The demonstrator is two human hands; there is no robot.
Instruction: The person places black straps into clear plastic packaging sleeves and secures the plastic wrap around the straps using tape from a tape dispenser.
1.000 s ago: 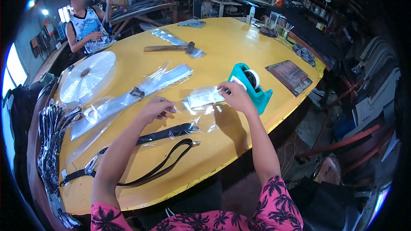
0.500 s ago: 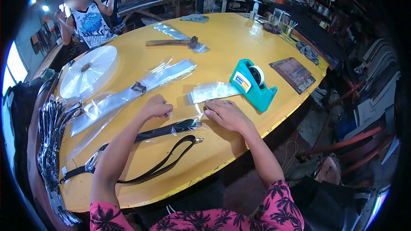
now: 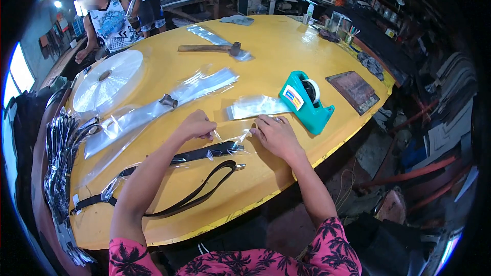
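My left hand [image 3: 196, 125] is closed, with its fingertips pinched at the left end of a piece of clear plastic film [image 3: 232, 135]. The fingers of my right hand [image 3: 276, 135] are bent together at the film's right end. Just below the film lies a black belt [image 3: 204, 153] in a clear plastic sleeve, running left under my left forearm. I cannot tell whether the film is part of that sleeve. Nearer me is a looped dark belt [image 3: 207, 186] with a metal end. Flat clear sleeves [image 3: 258, 106] lie beyond my right hand, beside a green tape dispenser [image 3: 307, 102].
On the yellow table [image 3: 286, 46] are a hammer [image 3: 212, 48], a big roll of clear plastic [image 3: 115, 79], long sleeves under a small metal piece [image 3: 168, 100], and a rusty plate [image 3: 353, 91]. Bundled wrapped belts [image 3: 61, 168] hang at the left edge. A person [image 3: 108, 23] stands across.
My left hand has opened slightly more distance from the belt, and film now shows stretched between both hands. The person across has lowered an arm; a second person shows behind. The view has shifted a little.
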